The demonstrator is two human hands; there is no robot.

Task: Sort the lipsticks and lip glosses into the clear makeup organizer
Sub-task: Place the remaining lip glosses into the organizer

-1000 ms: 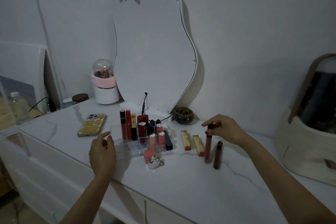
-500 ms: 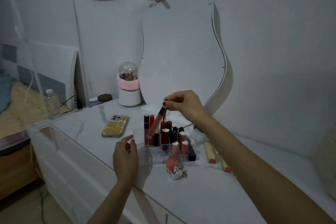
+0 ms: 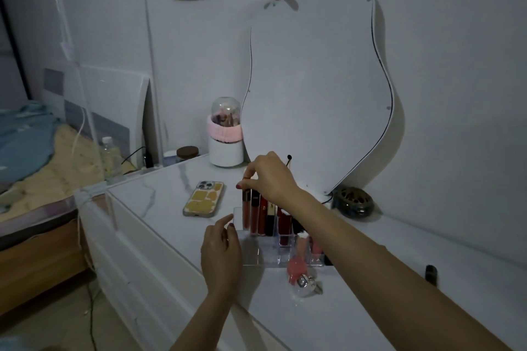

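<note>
The clear makeup organizer (image 3: 258,251) stands on the white marble dresser top, with several red, orange and dark lip tubes upright in its back slots. My left hand (image 3: 221,251) rests against its left front corner, fingers on the clear wall. My right hand (image 3: 271,177) hovers over the back left slots, fingertips pinched on the top of a lip gloss tube (image 3: 245,208) that stands in a slot. A dark tube (image 3: 431,274) lies on the dresser to the far right, behind my right forearm.
A phone (image 3: 204,199) in a yellow case lies left of the organizer. A pink bottle and a clear round bottle (image 3: 302,276) lie at its front. Behind are a wavy mirror (image 3: 313,94), a white and pink brush holder (image 3: 226,137) and a dark round dish (image 3: 353,202).
My right hand picked a lip gloss up from the dresser on the right, carried it left over the organizer and lowered it into a back left slot. The view swung left.
</note>
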